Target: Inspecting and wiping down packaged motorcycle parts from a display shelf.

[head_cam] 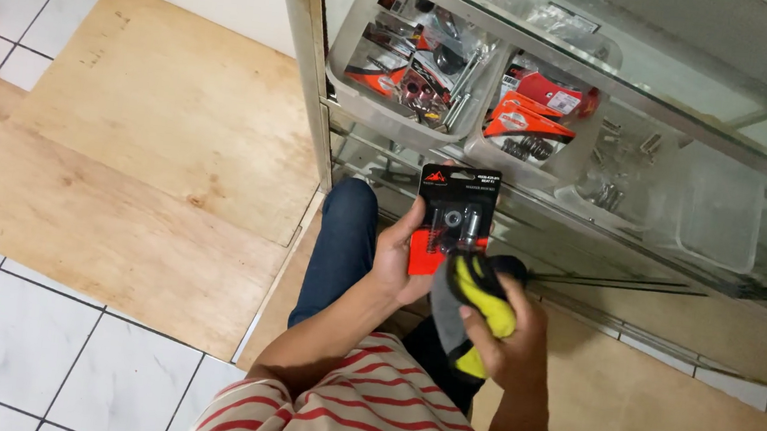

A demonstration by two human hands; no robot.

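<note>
Glossy blister pack (pixel 453 215), left hand (pixel 395 262), soft cloth (pixel 474 303)

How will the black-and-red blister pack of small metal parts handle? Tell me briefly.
The black-and-red blister pack probably stays fairly stiff: it stands flat in the left hand. Likely light, held by one edge. Its glossy plastic front may be slippery.

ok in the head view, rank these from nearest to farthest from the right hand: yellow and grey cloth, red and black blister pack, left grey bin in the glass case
1. yellow and grey cloth: gripped in the right hand itself.
2. red and black blister pack: just above the cloth, held in the left hand.
3. left grey bin: up on the glass case shelf, well beyond both hands.
</note>
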